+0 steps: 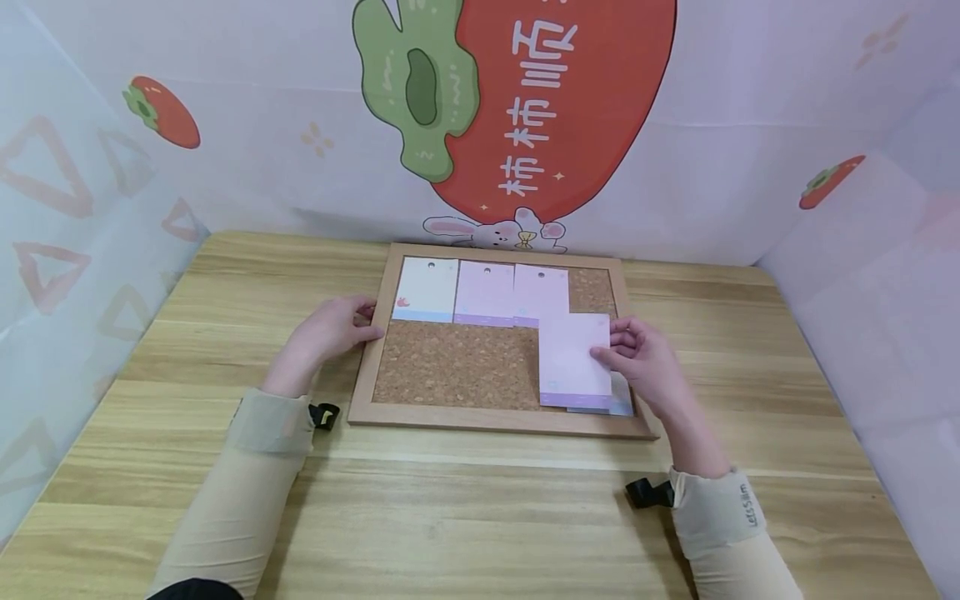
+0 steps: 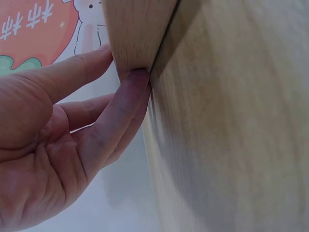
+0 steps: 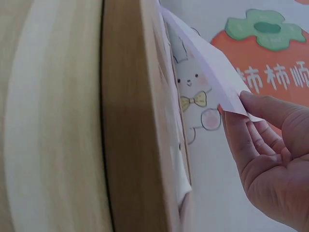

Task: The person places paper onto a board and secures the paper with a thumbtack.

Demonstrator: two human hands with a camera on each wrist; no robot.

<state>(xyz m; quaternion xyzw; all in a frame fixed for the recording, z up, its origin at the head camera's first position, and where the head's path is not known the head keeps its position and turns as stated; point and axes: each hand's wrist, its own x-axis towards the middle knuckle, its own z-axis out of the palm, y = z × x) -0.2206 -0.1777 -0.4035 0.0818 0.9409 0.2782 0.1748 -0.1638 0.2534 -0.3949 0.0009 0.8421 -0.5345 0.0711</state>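
A wooden-framed corkboard lies on the table. My left hand holds its left edge, thumb at the upper edge of the frame and fingers against the side. My right hand pinches a pink note sheet with a purple lower band, thumb in front and fingers behind; in the right wrist view the sheet slants away from the board. Along the top are a white note sheet and two pink note sheets, each with a small dark round spot near its upper edge. The held sheet partly hides a blue-banded note sheet.
The wooden table extends on all sides of the board. A printed backdrop with a large persimmon and a rabbit stands behind it. Small black devices are strapped at both wrists.
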